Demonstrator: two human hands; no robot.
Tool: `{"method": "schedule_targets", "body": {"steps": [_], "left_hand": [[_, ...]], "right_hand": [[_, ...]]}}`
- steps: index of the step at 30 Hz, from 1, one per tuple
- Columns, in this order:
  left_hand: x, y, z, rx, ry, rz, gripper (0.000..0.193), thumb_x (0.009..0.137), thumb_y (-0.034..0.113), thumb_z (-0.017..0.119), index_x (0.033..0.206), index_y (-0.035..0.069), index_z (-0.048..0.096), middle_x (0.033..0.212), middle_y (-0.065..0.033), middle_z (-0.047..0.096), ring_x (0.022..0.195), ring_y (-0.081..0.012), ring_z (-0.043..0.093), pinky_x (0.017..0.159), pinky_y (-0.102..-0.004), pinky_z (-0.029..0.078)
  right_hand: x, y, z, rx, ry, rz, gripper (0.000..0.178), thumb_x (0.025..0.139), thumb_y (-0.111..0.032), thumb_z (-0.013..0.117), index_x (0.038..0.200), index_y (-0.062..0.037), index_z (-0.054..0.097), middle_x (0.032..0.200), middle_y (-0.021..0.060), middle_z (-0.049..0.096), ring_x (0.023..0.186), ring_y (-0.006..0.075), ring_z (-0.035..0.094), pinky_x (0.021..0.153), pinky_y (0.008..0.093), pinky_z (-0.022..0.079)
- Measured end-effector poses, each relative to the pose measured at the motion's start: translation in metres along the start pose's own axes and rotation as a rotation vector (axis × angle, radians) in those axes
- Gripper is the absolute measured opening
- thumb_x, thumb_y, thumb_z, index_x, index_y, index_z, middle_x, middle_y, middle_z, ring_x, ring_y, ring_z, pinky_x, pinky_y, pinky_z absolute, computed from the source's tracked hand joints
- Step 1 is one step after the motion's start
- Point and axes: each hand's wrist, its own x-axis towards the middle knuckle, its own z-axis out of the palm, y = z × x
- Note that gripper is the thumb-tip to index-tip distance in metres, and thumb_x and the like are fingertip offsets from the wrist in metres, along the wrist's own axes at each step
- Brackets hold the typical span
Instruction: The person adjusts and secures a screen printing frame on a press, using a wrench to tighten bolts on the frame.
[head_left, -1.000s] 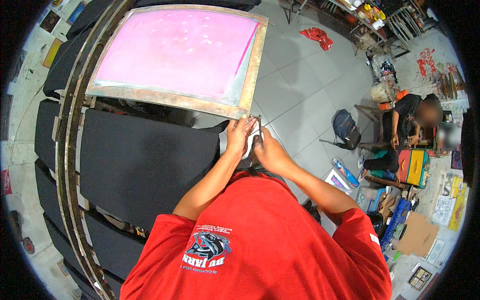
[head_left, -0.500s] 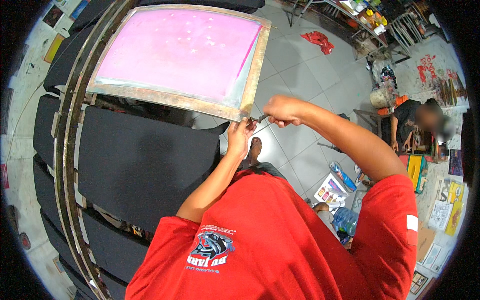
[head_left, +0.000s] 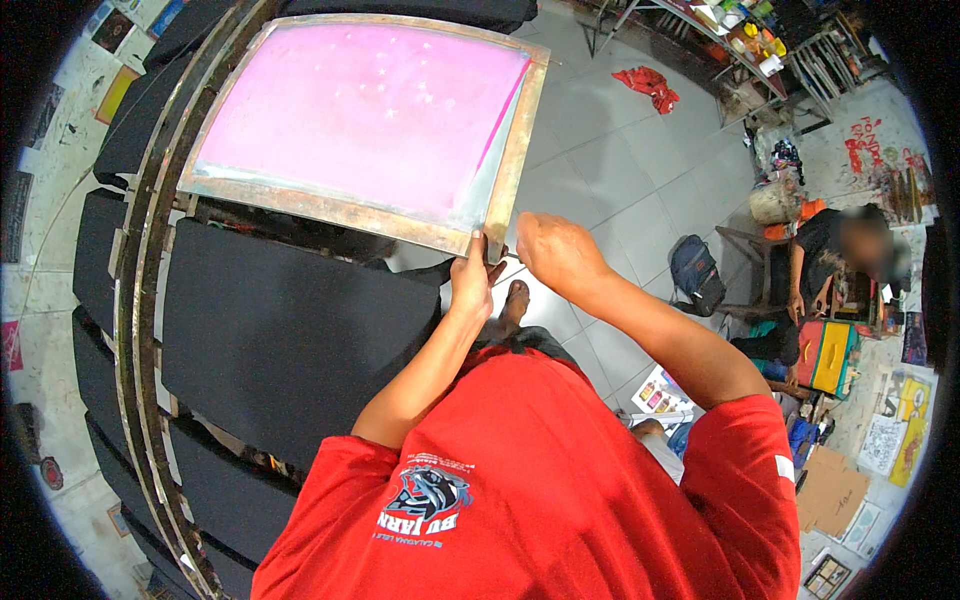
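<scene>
A screen-printing frame (head_left: 340, 212) with a wooden border and pink mesh (head_left: 350, 120) lies above a row of black padded boards (head_left: 290, 330). My left hand (head_left: 472, 283) pinches its near right corner, thumb on top and fingers curled below the edge. Just right of that corner, my right hand (head_left: 558, 252) is closed in a fist. A thin dark tool (head_left: 511, 258) shows as a short dark bit between the fist and the corner; most of it is hidden by my hand.
A curved metal rail (head_left: 128, 330) runs along the left past the boards. On the tiled floor lie a red cloth (head_left: 648, 88) and a dark backpack (head_left: 697, 275). Another person (head_left: 815, 245) is at the right, beside a yellow and red box (head_left: 828, 355). A cluttered table (head_left: 720, 40) stands far right.
My right fist has shifted slightly left and turned, so less of the dark tool shows. My left thumb now rests on top of the frame's corner. The view has shifted a little.
</scene>
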Motion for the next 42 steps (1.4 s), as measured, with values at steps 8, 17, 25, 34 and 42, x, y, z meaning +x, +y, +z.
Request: {"method": "schedule_targets", "body": {"steps": [8, 17, 25, 34, 42], "left_hand": [[0.002, -0.002, -0.001, -0.021, -0.051, 0.088, 0.032, 0.093, 0.026, 0.054, 0.111, 0.0, 0.052, 0.103, -0.0073, 0.058, 0.089, -0.0178, 0.059, 0.081, -0.033, 0.048], [0.004, -0.004, -0.004, 0.006, -0.05, 0.002, 0.032, 0.094, 0.031, 0.05, 0.114, 0.006, 0.048, 0.106, -0.007, 0.059, 0.098, -0.022, 0.058, 0.095, -0.0395, 0.039], [-0.002, 0.004, 0.005, 0.008, 0.009, -0.025, 0.032, 0.094, 0.032, 0.051, 0.115, 0.009, 0.049, 0.104, -0.0069, 0.058, 0.098, -0.02, 0.058, 0.096, -0.0364, 0.039], [0.002, 0.001, 0.005, 0.099, -0.026, 0.027, 0.035, 0.094, 0.037, 0.048, 0.113, 0.007, 0.05, 0.099, -0.0061, 0.059, 0.095, -0.0169, 0.058, 0.089, -0.0333, 0.041], [0.006, -0.004, -0.005, 0.181, -0.007, 0.066, 0.037, 0.094, 0.037, 0.048, 0.113, 0.006, 0.05, 0.105, -0.0054, 0.057, 0.093, -0.0157, 0.057, 0.079, -0.033, 0.042]], "right_hand": [[0.034, 0.055, 0.029, 0.104, 0.096, 0.132, 0.022, 0.085, -0.019, 0.05, 0.074, -0.0003, 0.052, 0.066, 0.0216, 0.058, 0.064, 0.0386, 0.059, 0.055, 0.0463, 0.047], [0.056, 0.127, 0.158, 0.844, -0.113, 0.56, 0.034, 0.086, -0.025, 0.041, 0.069, 0.0015, 0.056, 0.06, 0.0198, 0.056, 0.059, 0.0298, 0.056, 0.05, 0.0412, 0.043], [0.029, 0.088, 0.209, 1.633, -0.345, 1.011, 0.024, 0.085, -0.024, 0.042, 0.067, -0.0089, 0.046, 0.052, 0.0035, 0.042, 0.037, 0.0133, 0.032, 0.033, 0.0279, 0.022], [-0.002, 0.052, 0.226, 1.949, 0.116, 0.96, 0.031, 0.094, -0.03, 0.04, 0.072, -0.0093, 0.047, 0.064, 0.0028, 0.047, 0.053, 0.0138, 0.044, 0.048, 0.026, 0.037], [-0.03, 0.004, 0.232, 1.97, 0.254, 1.027, 0.032, 0.095, -0.035, 0.043, 0.071, -0.0137, 0.046, 0.056, -0.0021, 0.044, 0.041, 0.0105, 0.038, 0.037, 0.0228, 0.029]]}}
